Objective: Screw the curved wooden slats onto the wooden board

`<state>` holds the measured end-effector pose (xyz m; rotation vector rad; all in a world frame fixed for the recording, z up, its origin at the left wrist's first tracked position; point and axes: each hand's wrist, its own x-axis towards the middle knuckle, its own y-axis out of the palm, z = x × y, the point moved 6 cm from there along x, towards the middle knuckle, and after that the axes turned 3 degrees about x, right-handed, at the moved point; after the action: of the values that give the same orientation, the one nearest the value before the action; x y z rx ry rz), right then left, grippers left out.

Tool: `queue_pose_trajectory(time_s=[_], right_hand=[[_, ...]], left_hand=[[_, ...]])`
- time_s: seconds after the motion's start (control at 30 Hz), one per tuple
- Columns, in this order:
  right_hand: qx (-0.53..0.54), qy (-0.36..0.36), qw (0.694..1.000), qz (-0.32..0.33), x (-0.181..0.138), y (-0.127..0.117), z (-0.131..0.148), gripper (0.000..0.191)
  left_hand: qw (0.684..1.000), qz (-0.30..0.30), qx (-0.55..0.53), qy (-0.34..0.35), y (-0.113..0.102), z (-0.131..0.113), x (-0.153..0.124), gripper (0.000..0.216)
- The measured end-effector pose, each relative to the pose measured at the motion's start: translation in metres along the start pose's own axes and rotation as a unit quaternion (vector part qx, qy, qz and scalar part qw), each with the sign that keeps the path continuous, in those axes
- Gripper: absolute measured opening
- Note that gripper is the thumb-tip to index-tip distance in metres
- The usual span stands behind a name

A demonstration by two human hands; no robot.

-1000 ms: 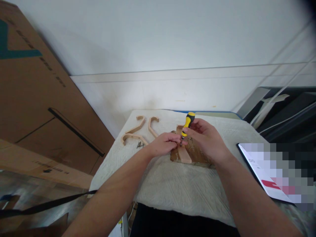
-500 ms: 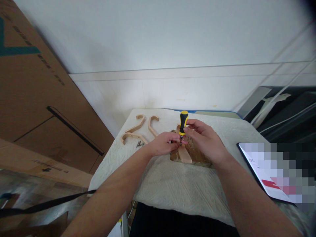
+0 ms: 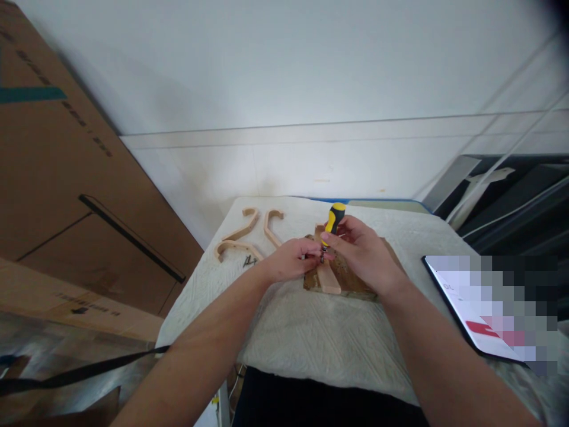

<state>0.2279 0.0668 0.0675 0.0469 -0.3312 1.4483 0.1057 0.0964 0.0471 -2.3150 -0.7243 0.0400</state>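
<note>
While the right hand (image 3: 362, 256) grips a yellow-black screwdriver (image 3: 331, 224), the left hand (image 3: 293, 261) pinches, apparently, a small screw beneath its tip, over a pale wooden piece (image 3: 326, 276).

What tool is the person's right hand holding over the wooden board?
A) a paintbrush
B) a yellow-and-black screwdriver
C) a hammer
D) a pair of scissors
B: the right hand grips a yellow-and-black screwdriver, tip pointing down at the wooden board.
</note>
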Motion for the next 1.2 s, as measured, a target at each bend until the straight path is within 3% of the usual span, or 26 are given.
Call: queue_pose_trajectory(time_s=[0.23,0.67,1.0,1.2], right_hand=[[0.003,0.006,1.000,-0.012,-0.0024,-0.0014,0.0053,0.027],[0.001,-0.019,1.000,-0.007,-0.0011,0.0030,-0.0031,0.029],[-0.036,-0.041,0.998,0.032,-0.0027,0.0043,-0.0002,0.022],[-0.034,-0.024,0.999,-0.019,-0.0031,0.0046,-0.0015,0.026]], left_hand=[[1.000,-0.002,0.017,0.012,0.0007,0.0047,0.0005,0.017],[0.999,-0.012,0.045,0.013,0.0005,-0.0028,-0.0001,0.017],[0.996,-0.014,0.078,0.028,0.0021,0.0001,0.0011,0.015],[0.996,-0.016,0.081,0.015,0.0022,0.0031,-0.0009,0.013]])
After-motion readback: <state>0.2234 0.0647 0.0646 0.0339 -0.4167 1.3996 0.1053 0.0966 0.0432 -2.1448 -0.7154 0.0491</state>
